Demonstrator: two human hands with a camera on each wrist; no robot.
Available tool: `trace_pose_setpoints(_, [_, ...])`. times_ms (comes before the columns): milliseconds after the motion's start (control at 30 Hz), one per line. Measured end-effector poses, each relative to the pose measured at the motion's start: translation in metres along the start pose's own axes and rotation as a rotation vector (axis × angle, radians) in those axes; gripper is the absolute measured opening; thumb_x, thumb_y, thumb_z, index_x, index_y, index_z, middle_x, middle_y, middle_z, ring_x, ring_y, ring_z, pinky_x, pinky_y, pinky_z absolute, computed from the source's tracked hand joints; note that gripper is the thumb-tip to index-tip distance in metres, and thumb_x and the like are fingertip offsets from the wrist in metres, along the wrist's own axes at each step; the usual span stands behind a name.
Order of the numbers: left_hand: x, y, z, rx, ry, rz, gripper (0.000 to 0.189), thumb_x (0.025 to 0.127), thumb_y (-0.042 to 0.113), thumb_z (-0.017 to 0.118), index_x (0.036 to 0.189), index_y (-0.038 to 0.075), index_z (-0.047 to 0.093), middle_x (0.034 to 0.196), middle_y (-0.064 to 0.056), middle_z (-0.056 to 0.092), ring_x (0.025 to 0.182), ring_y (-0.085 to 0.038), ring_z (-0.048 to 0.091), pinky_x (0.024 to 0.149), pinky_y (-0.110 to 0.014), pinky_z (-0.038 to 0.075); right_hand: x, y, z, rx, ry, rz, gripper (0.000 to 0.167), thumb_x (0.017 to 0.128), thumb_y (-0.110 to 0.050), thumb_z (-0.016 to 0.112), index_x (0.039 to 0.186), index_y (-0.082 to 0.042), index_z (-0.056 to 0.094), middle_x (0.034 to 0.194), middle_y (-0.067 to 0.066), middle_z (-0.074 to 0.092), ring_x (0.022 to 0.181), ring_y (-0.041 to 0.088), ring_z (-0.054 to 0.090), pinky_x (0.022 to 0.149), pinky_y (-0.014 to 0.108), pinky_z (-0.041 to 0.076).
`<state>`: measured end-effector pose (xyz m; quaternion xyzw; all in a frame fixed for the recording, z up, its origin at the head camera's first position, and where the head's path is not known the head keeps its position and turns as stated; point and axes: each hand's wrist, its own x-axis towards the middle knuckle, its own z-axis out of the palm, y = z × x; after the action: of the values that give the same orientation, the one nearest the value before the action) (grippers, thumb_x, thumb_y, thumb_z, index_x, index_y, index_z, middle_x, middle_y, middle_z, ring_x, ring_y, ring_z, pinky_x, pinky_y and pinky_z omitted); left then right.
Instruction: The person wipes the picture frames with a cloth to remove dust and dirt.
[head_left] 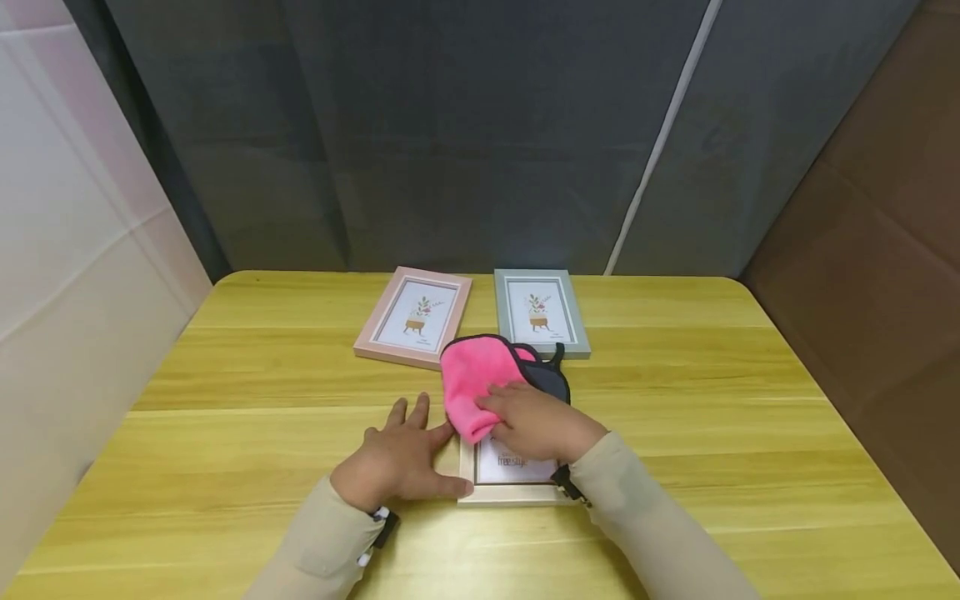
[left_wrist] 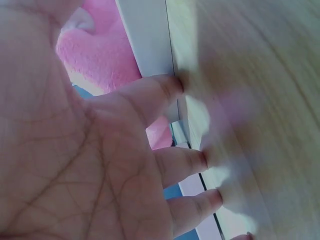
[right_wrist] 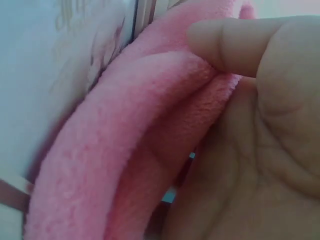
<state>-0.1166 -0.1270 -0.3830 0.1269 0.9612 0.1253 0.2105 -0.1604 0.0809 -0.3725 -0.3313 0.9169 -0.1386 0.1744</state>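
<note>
A cream picture frame (head_left: 517,495) lies flat near the front middle of the table, its upper part covered by a pink fluffy cloth (head_left: 476,371) with dark edging and a dark grey back. My right hand (head_left: 543,421) holds the folded cloth down over the frame's print; in the right wrist view the thumb (right_wrist: 225,45) pinches a fold of it. With fingers spread, my left hand (head_left: 397,462) rests on the table at the frame's left side, its thumb touching the lower left corner. Part of the print, with some lettering, shows below the cloth.
Behind the cloth lie a pink picture frame (head_left: 367,337) on the left and a grey-blue one (head_left: 577,321) on the right, both with flowerpot prints. The wooden table (head_left: 720,417) ends at a dark curtain (head_left: 450,142), with fabric screens on both sides.
</note>
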Motion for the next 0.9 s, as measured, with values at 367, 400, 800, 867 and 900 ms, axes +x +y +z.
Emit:
trace_pose_setpoints(367, [0.0, 0.001, 0.001, -0.008, 0.028, 0.005, 0.092, 0.072, 0.066, 0.073, 0.145, 0.013, 0.053, 0.158, -0.026, 0.025, 0.142, -0.053, 0.02, 0.092, -0.08, 0.031, -0.042, -0.015, 0.011, -0.014, -0.049, -0.192, 0.041, 0.103, -0.022, 0.051, 0.14, -0.006, 0.056, 0.144, 0.009, 0.053, 0.139, 0.025, 0.041, 0.117, 0.04, 0.025])
trace_pose_setpoints(400, [0.0, 0.001, 0.001, -0.004, 0.028, 0.007, 0.091, 0.072, 0.065, 0.073, 0.144, 0.012, 0.053, 0.158, -0.026, 0.025, 0.142, -0.053, 0.02, 0.092, -0.08, 0.031, -0.045, -0.016, 0.011, -0.013, -0.059, -0.196, 0.041, 0.103, -0.023, 0.05, 0.141, -0.007, 0.056, 0.145, 0.008, 0.052, 0.139, 0.024, 0.041, 0.117, 0.04, 0.025])
trace_pose_setpoints(800, [0.001, -0.001, 0.0, -0.019, 0.015, 0.014, 0.094, 0.071, 0.07, 0.072, 0.147, 0.018, 0.051, 0.158, -0.028, 0.022, 0.142, -0.056, 0.017, 0.091, -0.083, 0.027, -0.026, -0.014, 0.009, -0.014, -0.023, -0.09, 0.043, 0.102, -0.019, 0.049, 0.143, -0.007, 0.053, 0.148, 0.013, 0.049, 0.142, 0.028, 0.036, 0.117, 0.04, 0.024])
trace_pose_setpoints(867, [0.001, -0.001, 0.0, -0.017, 0.006, 0.009, 0.094, 0.072, 0.071, 0.072, 0.148, 0.02, 0.05, 0.158, -0.028, 0.021, 0.142, -0.056, 0.016, 0.092, -0.083, 0.026, -0.017, -0.01, 0.005, 0.001, -0.024, -0.046, 0.044, 0.102, -0.019, 0.05, 0.145, -0.008, 0.052, 0.149, 0.01, 0.048, 0.144, 0.027, 0.034, 0.117, 0.041, 0.024])
trace_pose_setpoints(900, [0.001, -0.001, 0.0, -0.013, 0.002, 0.007, 0.094, 0.072, 0.071, 0.071, 0.148, 0.02, 0.05, 0.159, -0.028, 0.02, 0.142, -0.056, 0.016, 0.092, -0.083, 0.026, -0.012, -0.008, 0.003, 0.008, -0.023, -0.028, 0.045, 0.102, -0.019, 0.051, 0.146, -0.009, 0.051, 0.15, 0.009, 0.047, 0.144, 0.027, 0.033, 0.117, 0.041, 0.024])
